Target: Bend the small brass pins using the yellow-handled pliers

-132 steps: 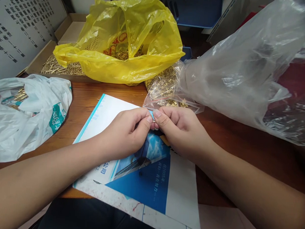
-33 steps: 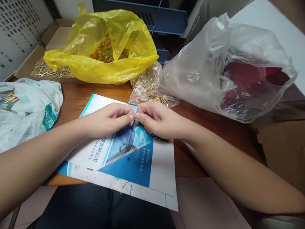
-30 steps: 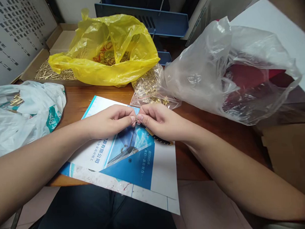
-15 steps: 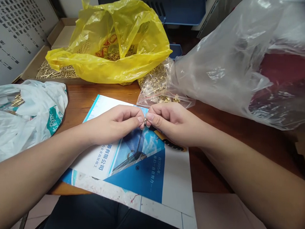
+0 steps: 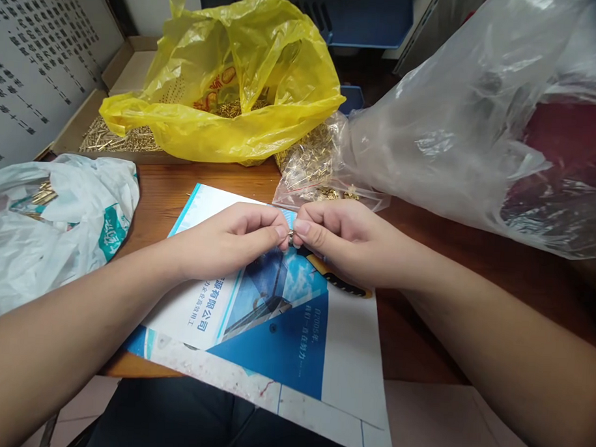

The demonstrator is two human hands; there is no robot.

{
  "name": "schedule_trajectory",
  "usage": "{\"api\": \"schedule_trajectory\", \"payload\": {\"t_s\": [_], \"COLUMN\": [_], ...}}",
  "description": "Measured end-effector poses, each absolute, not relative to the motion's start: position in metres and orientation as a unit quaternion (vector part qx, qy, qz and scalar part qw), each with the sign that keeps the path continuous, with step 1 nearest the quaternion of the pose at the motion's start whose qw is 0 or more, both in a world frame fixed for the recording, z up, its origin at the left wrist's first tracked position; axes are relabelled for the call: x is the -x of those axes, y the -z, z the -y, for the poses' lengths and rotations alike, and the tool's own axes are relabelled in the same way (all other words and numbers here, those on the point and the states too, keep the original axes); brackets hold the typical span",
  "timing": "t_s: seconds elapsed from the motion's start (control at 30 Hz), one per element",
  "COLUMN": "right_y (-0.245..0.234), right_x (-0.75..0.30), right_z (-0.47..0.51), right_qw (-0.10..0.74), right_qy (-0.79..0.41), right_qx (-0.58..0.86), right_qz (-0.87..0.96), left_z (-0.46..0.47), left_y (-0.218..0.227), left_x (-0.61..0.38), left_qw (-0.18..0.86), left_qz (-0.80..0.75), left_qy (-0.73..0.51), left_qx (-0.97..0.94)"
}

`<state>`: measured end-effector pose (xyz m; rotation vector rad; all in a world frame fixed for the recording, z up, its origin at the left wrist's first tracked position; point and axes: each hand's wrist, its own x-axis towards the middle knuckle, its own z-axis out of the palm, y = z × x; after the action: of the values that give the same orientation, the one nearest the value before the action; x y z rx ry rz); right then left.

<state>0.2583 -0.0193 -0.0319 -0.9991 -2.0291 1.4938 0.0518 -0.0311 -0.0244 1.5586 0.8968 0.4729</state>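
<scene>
Over a blue-and-white printed brochure point(image 5: 269, 353), my left hand point(image 5: 239, 238) and my right hand point(image 5: 351, 241) meet at the fingertips. Each is closed in a pinch on a tiny brass-coloured metal piece point(image 5: 291, 237) between them. Most of that piece is covered by thumbs and fingers, so its exact kind cannot be made out. Beneath my right hand lies a yellow-and-black utility knife point(image 5: 347, 286), partly hidden. Just beyond the hands is a clear zip bag point(image 5: 304, 175) of small brass-coloured parts.
A yellow plastic bag point(image 5: 213, 139) holding brass pins stands at the back, against a cardboard box point(image 5: 79, 121) of pins. On the left sits a white plastic bag point(image 5: 84, 196) with more pins. A large clear bag point(image 5: 428, 143) fills the right of the wooden table point(image 5: 162, 193).
The whole view has shifted slightly, so everything appears a little farther right. Both hands keep their pinch on the small metal piece; its angle between the fingertips looks slightly different.
</scene>
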Motion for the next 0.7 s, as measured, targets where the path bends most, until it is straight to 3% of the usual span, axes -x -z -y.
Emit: {"api": "schedule_trajectory", "payload": {"t_s": [0.7], "right_y": [0.0329], "right_x": [-0.2559], "right_z": [0.0219], "right_qw": [0.232], "right_qy": [-0.494], "right_qx": [0.365], "right_qz": [0.754], "left_z": [0.0301], "left_y": [0.0245], "left_x": [-0.0525], "left_qw": [0.610], "left_qz": [-0.375], "left_qy": [-0.207], "left_qx": [-0.667]}}
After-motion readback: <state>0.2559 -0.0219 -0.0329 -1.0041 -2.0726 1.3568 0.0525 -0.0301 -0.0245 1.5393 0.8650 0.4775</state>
